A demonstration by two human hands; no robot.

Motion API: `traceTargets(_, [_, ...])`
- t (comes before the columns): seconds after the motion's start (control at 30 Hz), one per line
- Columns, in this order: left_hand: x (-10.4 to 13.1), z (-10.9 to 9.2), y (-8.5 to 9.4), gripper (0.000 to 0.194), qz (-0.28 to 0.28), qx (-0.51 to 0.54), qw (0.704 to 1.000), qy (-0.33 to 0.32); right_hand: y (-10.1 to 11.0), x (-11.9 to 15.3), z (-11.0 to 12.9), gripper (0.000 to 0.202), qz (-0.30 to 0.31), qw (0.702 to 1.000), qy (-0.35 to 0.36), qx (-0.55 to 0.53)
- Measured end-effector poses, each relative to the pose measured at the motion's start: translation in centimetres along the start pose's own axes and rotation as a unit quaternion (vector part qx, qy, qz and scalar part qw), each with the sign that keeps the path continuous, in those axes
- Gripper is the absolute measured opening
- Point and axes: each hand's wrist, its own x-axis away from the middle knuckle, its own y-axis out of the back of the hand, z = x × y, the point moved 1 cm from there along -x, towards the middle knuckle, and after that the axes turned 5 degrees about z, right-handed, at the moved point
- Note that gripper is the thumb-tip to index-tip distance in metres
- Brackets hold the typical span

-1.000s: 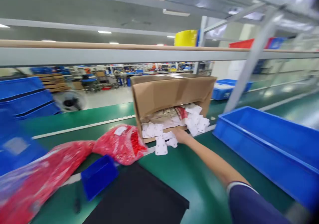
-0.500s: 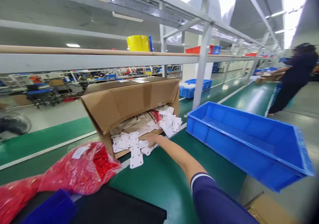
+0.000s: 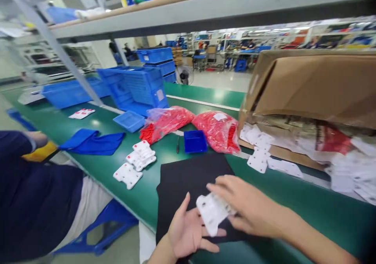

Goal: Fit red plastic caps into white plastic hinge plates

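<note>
My right hand (image 3: pixel 241 201) grips a white plastic plate (image 3: pixel 213 213) with holes and rounded corners, slightly blurred. Palm up and fingers spread, my left hand (image 3: pixel 190 230) is just below and beside the plate; I cannot tell whether its fingers touch it. Under both hands lies a black mat (image 3: pixel 188 174). More white plates (image 3: pixel 258 160) spill from the open cardboard box (image 3: pixel 320 87) on the right. To the left, several white plates with red bits (image 3: pixel 141 156) rest on the green table (image 3: pixel 158 174).
Bags of red pieces (image 3: pixel 214 127) lie behind the mat, near a small dark blue tray (image 3: pixel 195 141) and a thin dark tool (image 3: pixel 178 144). Blue cloth (image 3: pixel 94 141) and blue crates (image 3: pixel 132 85) are farther left. A co-worker (image 3: pixel 38 201) sits at the left edge. A shelf beam (image 3: pixel 205 9) crosses overhead.
The view has swung left. My right hand has come from the pile at the cardboard box to above the black mat, now holding a white plate. My left hand has come into view.
</note>
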Motion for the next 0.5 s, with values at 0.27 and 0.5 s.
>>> traceTargets(0.27, [3.8,0.9,4.1,0.052,-0.096,0.101,0.984,-0.116,0.2,-4.0,-7.9,0.029,-0.067,0.968,-0.232,0.063])
traceTargets(0.5, [4.0,0.6,6.2,0.051,-0.135,0.100,0.977,-0.132,0.8,-7.5,-18.9,0.025,-0.067,0.934,-0.344,0.070])
